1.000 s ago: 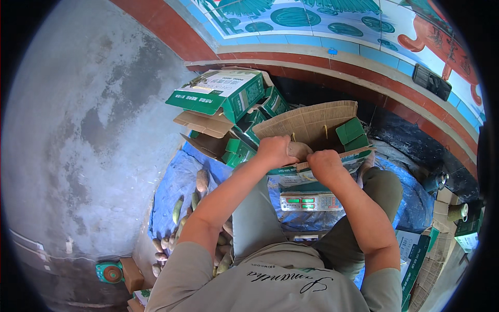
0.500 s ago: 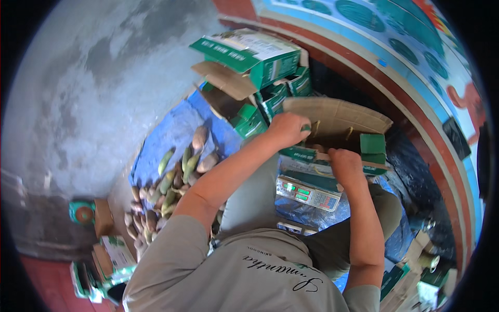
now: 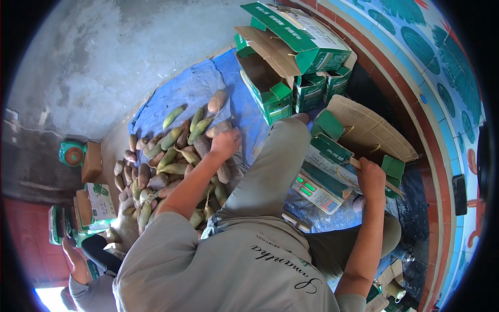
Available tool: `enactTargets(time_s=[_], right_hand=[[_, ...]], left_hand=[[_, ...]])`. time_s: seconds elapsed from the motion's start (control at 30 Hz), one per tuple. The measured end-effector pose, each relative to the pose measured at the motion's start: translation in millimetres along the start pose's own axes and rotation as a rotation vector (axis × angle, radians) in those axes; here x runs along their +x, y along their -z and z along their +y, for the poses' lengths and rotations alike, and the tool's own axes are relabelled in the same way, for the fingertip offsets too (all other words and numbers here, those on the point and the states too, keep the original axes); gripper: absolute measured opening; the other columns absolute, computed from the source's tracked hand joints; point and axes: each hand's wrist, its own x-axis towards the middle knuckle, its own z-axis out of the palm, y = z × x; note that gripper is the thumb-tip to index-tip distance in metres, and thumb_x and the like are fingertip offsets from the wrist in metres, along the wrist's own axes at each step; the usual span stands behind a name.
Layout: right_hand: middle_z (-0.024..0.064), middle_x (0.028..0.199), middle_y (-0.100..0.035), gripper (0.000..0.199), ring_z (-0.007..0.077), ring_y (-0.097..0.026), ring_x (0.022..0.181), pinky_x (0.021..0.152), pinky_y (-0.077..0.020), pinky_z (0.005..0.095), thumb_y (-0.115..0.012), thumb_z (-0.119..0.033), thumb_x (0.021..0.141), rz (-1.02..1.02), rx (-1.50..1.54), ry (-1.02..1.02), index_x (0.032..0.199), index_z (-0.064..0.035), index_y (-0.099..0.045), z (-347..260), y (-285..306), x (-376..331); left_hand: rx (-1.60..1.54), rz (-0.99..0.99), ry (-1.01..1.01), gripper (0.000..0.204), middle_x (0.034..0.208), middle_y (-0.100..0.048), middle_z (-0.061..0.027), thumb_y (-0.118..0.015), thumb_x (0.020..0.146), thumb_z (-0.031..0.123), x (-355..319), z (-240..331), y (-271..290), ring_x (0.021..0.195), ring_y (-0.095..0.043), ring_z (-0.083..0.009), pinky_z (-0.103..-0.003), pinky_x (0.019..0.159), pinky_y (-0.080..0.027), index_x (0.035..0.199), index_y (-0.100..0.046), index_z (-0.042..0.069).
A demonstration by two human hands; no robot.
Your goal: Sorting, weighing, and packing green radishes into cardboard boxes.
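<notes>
One head-worn fisheye looks steeply down, close above the lap.

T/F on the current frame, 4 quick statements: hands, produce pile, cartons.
1. The left hand reaches into the pile of produce. True.
2. The produce lies on a red cloth. False: it lies on a blue tarp.
3. The right hand grips the open green carton. True.
4. The stacked cartons are yellow. False: they are green and white.
</notes>
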Motion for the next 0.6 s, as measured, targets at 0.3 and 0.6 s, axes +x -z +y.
enactTargets(time_s=[0.3, 0.6], right_hand=[[0.0146, 0.078, -0.061, 0.016, 0.0345, -0.06, 0.077, 0.064, -0.0469, 0.0439, -0.065, -0.016, 0.075, 0.01, 0.008, -0.009, 0.08, -0.0059, -0.054, -2, -1, 4], [0.0158, 0.078, -0.062, 0.017, 0.0358, -0.059, 0.077, 0.063, -0.0461, 0.044, -0.065, -0.02, 0.078, -0.016, 0.008, -0.053, 0.081, -0.006, -0.055, -5, 2, 10]], left_hand=[[0.273, -0.828, 0.385, 0.04, 0.111, -0.06, -0.014, -0.058, 0.074, 0.025, -164, -156, -106, 0.1, -0.06, -0.0313, -0.042, 0.082, -0.049, 0.112, -0.059, 0.012], [0.302, -0.791, 0.647, 0.052, 0.118, -0.056, -0.0109, -0.063, 0.077, 0.031, -240, -142, -97, 0.108, -0.055, -0.0296, -0.047, 0.085, -0.047, 0.122, -0.048, 0.012]])
